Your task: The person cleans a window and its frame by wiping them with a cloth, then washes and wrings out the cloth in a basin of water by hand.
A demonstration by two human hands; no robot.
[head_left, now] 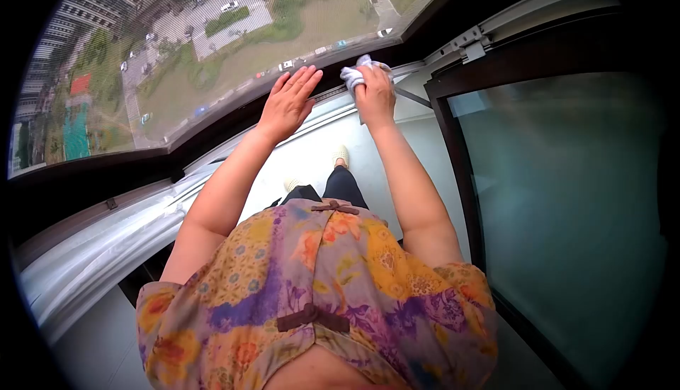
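While your left hand (289, 104), flat and holding nothing, extends by the dark window frame (219, 140) (contact unclear), let it only steady you; right hand (377, 101), grip curled round a bunched pale cloth (352, 77) near the glass sash (559, 199): best pressed evenly, no loose corner trailing.

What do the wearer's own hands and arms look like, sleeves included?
The left hand and right hand are ungloved, with no watch or bracelet showing. The forearms are bare; the short, loose sleeves carry a floral print with orange and purple.
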